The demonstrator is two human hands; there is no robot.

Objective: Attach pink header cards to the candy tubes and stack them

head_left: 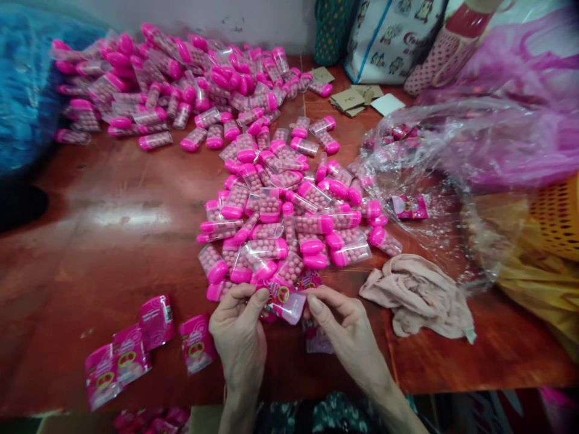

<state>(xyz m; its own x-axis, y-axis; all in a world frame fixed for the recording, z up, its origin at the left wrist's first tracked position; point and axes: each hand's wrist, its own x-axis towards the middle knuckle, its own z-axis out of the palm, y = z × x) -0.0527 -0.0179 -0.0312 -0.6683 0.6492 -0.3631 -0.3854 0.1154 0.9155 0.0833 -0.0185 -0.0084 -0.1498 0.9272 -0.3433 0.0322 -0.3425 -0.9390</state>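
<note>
Left hand (240,340) and right hand (351,330) occupy six o'clock, each grip pinching one end of a wrapper (284,301); tubes (270,204) lie toward twelve, cloth (420,294) at four.

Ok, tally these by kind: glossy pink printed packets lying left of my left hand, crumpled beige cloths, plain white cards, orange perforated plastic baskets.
Glossy pink packets lying at left: 4
Crumpled beige cloth: 1
Plain white card: 1
Orange perforated basket: 1
Total: 7
</note>
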